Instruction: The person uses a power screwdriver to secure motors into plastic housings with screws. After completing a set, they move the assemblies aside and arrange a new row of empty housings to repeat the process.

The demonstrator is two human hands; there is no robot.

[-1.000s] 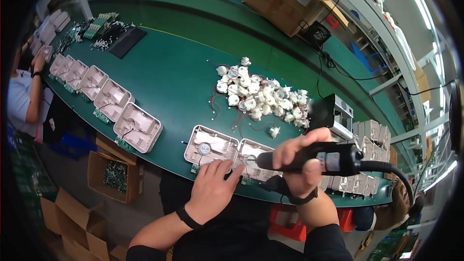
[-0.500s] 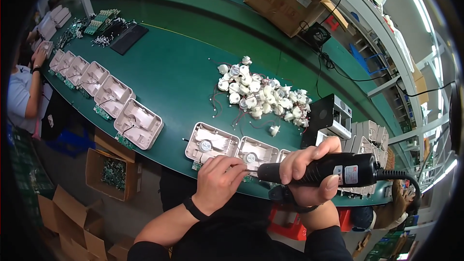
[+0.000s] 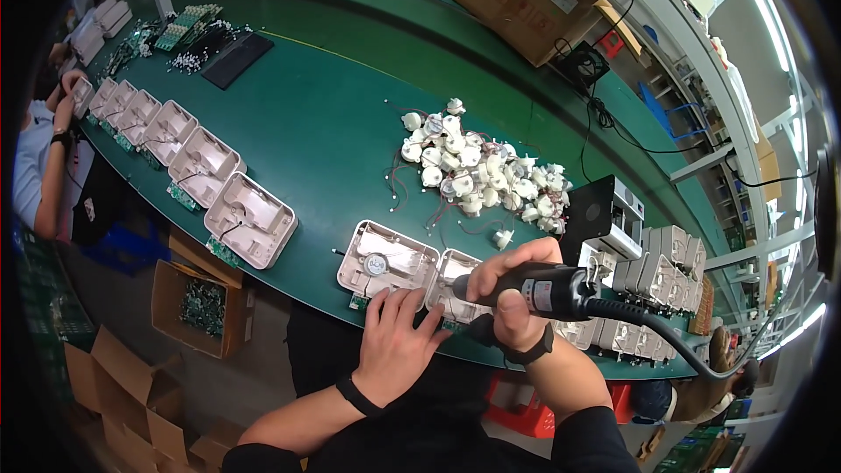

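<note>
My right hand [image 3: 519, 293] is wrapped around a black corded electric screwdriver [image 3: 554, 289]. The tool's nose points down and left into a pale plastic housing [image 3: 447, 305], partly hidden behind it; the bit's tip cannot be made out. My left hand [image 3: 399, 346] lies with fingers stretched out, fingertips by the near edge of this housing and of its left neighbour, an open housing [image 3: 399, 256]. A round metal-faced part [image 3: 376, 264] sits inside that left housing. A small green circuit board [image 3: 358, 302] hangs at its near edge.
White round parts with thin wires [image 3: 477, 171] are heaped mid-table. A row of open housings [image 3: 250, 221] runs left toward a person [image 3: 44, 158] at work. A black-and-silver device [image 3: 604, 215] and stacked housings [image 3: 670, 263] stand right. The thick screwdriver cable [image 3: 648, 322] loops down on the right.
The screwdriver has swung left and down over the housing, its rear end turned more toward me. My left fingers have gone from a pinch at the bit to spread out by the housings.
</note>
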